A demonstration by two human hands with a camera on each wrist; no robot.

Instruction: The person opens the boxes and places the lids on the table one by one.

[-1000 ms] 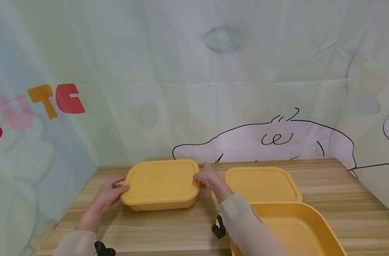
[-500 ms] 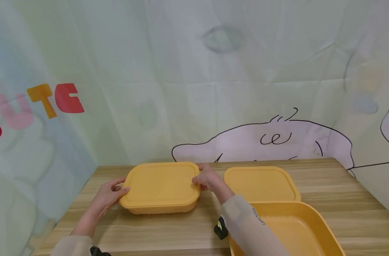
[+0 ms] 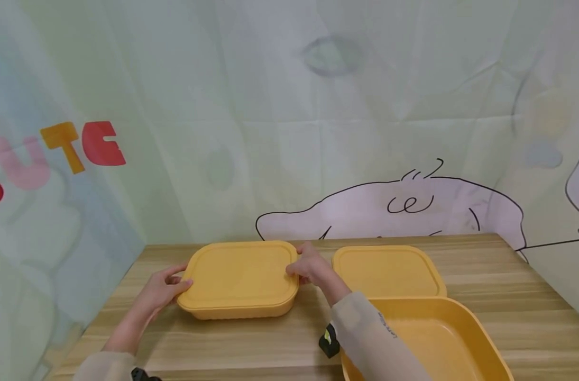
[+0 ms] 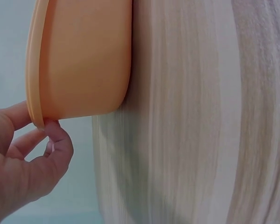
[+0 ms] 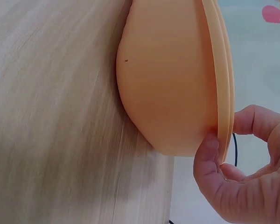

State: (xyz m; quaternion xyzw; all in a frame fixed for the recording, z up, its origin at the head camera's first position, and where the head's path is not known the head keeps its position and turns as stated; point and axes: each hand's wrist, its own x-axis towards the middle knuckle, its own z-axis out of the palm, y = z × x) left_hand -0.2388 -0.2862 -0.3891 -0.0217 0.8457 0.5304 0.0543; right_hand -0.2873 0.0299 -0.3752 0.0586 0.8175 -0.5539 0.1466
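A yellow storage box with its lid on (image 3: 237, 280) sits on the left part of the table in the head view. My left hand (image 3: 158, 290) pinches the rim at its left end, thumb over the lid's edge. At the opposite end my right hand (image 3: 313, 267) grips the rim in the same way. In the left wrist view, fingers (image 4: 58, 144) curl against the lip of the box wall (image 4: 86, 60). The right wrist view has the other end of the box (image 5: 170, 79), its base at the wooden surface, with a bent finger (image 5: 207, 163) against the rim.
A flat yellow lid (image 3: 386, 270) lies on the wooden table (image 3: 251, 346) to the right. Before it stands a larger open yellow container (image 3: 441, 344), partly covered by my right sleeve (image 3: 370, 330). A printed cloth backdrop (image 3: 289, 132) rises behind the table's far edge.
The lidded box has come down slightly and toward me, both hands moving with it. Over the last half second it has stayed almost still.
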